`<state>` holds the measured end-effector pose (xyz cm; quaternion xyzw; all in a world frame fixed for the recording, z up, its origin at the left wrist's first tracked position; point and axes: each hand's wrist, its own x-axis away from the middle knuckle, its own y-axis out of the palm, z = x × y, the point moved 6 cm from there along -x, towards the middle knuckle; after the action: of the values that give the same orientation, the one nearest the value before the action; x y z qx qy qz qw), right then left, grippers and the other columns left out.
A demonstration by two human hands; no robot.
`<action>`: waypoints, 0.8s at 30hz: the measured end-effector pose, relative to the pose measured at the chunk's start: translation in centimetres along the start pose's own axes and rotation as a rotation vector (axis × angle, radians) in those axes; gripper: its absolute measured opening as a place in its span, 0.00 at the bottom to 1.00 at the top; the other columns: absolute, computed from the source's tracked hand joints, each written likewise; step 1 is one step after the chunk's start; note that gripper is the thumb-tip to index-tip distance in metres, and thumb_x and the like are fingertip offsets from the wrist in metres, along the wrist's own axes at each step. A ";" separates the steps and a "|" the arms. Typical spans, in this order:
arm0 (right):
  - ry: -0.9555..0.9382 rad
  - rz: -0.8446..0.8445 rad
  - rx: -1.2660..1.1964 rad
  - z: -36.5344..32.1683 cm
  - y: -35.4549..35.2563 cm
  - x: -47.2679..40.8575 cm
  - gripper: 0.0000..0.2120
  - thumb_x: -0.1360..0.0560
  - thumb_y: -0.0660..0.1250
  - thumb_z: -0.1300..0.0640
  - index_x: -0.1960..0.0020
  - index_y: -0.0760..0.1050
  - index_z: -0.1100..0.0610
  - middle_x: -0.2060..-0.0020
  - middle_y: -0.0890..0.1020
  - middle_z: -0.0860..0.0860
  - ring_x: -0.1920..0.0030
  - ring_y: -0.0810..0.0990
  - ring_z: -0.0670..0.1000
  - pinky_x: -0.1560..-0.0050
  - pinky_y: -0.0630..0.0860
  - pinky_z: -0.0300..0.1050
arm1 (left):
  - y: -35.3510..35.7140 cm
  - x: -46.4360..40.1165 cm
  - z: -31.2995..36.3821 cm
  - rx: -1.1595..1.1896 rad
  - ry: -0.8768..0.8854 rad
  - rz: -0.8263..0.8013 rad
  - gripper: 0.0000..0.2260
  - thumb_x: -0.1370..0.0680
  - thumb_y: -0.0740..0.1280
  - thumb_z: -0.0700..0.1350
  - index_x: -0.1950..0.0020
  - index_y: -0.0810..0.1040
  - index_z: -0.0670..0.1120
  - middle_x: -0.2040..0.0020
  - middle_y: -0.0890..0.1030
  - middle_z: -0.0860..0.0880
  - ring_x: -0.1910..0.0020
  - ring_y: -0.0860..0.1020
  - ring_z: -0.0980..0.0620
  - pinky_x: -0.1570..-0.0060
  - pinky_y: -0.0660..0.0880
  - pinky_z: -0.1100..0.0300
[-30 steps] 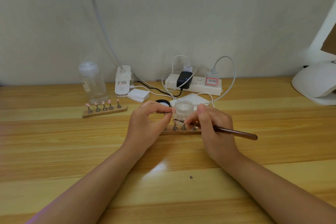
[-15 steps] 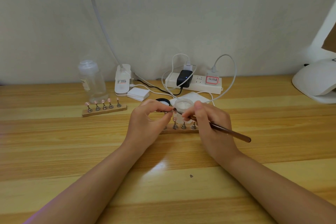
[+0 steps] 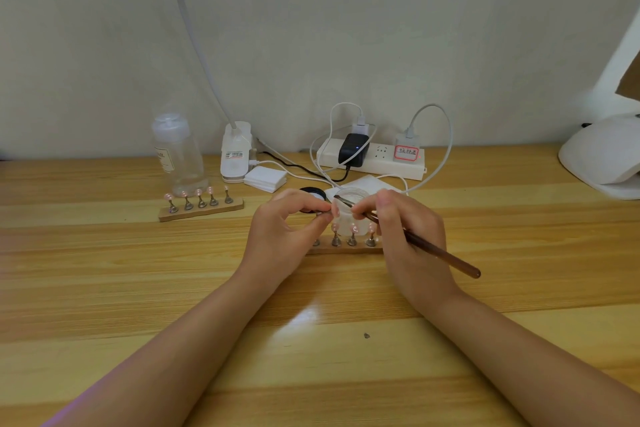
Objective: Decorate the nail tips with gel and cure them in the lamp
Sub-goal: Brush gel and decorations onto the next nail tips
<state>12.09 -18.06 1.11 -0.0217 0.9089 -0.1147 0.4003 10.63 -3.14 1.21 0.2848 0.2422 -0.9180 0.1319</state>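
While the left hand [image 3: 287, 229] pinches a nail tip [image 3: 335, 210] just above the wooden holder [image 3: 346, 248], the right hand [image 3: 408, 236] grips a brush [image 3: 415, 242], its bristles over the small clear jar [image 3: 351, 208] behind.

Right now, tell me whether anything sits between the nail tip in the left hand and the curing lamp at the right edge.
Only the right hand with its brush lies on that side of the nail tip pinched by the left hand. Beyond it, bare table runs to the curing lamp.
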 end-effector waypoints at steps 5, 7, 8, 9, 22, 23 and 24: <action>0.028 0.007 -0.013 0.4 0.0 0.1 0.20 0.23 0.52 0.47 0.62 0.79 0.53 0.67 0.81 0.43 0.62 0.79 0.42 0.61 0.72 0.35 | 0.1 -0.1 -0.1 -0.003 0.002 0.001 0.08 0.31 0.72 0.35 0.56 0.82 0.46 0.59 0.81 0.47 0.56 0.77 0.55 0.54 0.69 0.73; 0.025 0.013 -0.046 0.4 0.0 0.1 0.22 0.23 0.52 0.48 0.64 0.79 0.55 0.68 0.81 0.45 0.64 0.80 0.42 0.61 0.73 0.36 | 0.0 -0.1 -0.2 0.003 -0.004 0.002 0.07 0.30 0.72 0.35 0.56 0.82 0.44 0.59 0.81 0.48 0.56 0.77 0.56 0.54 0.69 0.74; 0.027 0.010 -0.062 0.4 0.0 0.2 0.22 0.23 0.52 0.48 0.65 0.79 0.56 0.70 0.81 0.45 0.65 0.79 0.43 0.62 0.73 0.36 | 0.0 0.0 -0.2 0.004 -0.007 0.002 0.06 0.30 0.72 0.35 0.56 0.82 0.44 0.59 0.81 0.48 0.56 0.77 0.56 0.54 0.69 0.74; 0.038 0.006 -0.079 0.4 0.0 0.3 0.23 0.23 0.52 0.48 0.66 0.79 0.55 0.71 0.80 0.46 0.66 0.79 0.43 0.62 0.72 0.35 | -0.1 0.0 -0.2 0.005 -0.010 0.000 0.06 0.30 0.72 0.35 0.56 0.82 0.44 0.59 0.81 0.49 0.56 0.77 0.57 0.54 0.69 0.74; 0.102 0.093 -0.218 0.6 -0.6 0.2 0.22 0.24 0.52 0.48 0.68 0.78 0.55 0.74 0.80 0.48 0.70 0.78 0.43 0.67 0.68 0.29 | -0.3 0.0 0.0 0.017 0.039 0.031 0.09 0.31 0.72 0.32 0.59 0.81 0.46 0.60 0.79 0.53 0.58 0.75 0.61 0.56 0.69 0.74; 0.105 0.100 -0.214 0.7 -0.6 0.1 0.22 0.24 0.52 0.48 0.68 0.78 0.54 0.73 0.80 0.48 0.69 0.78 0.43 0.67 0.68 0.29 | -0.3 0.0 0.0 0.018 0.043 0.037 0.08 0.32 0.72 0.33 0.59 0.81 0.45 0.60 0.79 0.53 0.59 0.75 0.61 0.56 0.69 0.73; 0.107 0.103 -0.207 0.7 -0.6 0.1 0.22 0.24 0.52 0.48 0.68 0.78 0.54 0.73 0.80 0.48 0.69 0.78 0.43 0.66 0.68 0.29 | -0.4 0.0 0.0 0.017 0.046 0.045 0.08 0.32 0.72 0.33 0.59 0.81 0.45 0.61 0.79 0.53 0.59 0.75 0.60 0.56 0.69 0.73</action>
<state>12.54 -18.80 0.73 -0.0102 0.9359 -0.0006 0.3521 10.49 -2.82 1.32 0.3122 0.2308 -0.9102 0.1446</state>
